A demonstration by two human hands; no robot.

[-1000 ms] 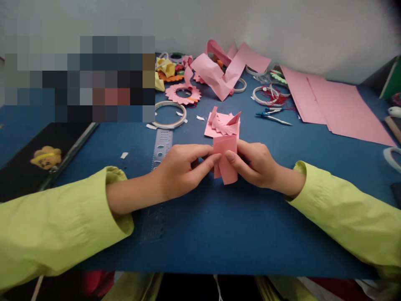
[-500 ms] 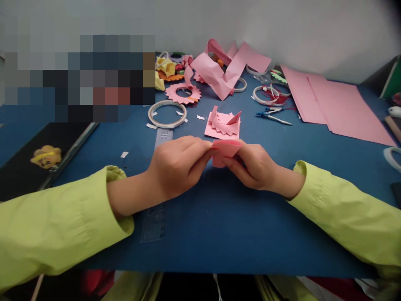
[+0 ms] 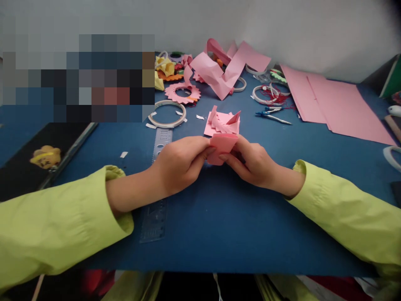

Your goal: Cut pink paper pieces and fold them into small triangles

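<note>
The left hand (image 3: 178,163) and right hand (image 3: 255,163) pinch one folded paper (image 3: 222,149) by opposite sides, over the counter (image 3: 216,234) and just nearer than one pleated piece (image 3: 224,124). The paper is probably light, moderately stiff along its folds and easily creased; hold it at the side edges with light pressure. Also present: one ruler (image 3: 153,225), partly hidden, and one compass (image 3: 273,116).

No words, brands, numbers or signs can be read anywhere in view. The transparent stencil ruler (image 3: 153,225), lying partly hidden on the blue worktop (image 3: 225,234), bears fine graduations and small marks, too faint to make out.
</note>
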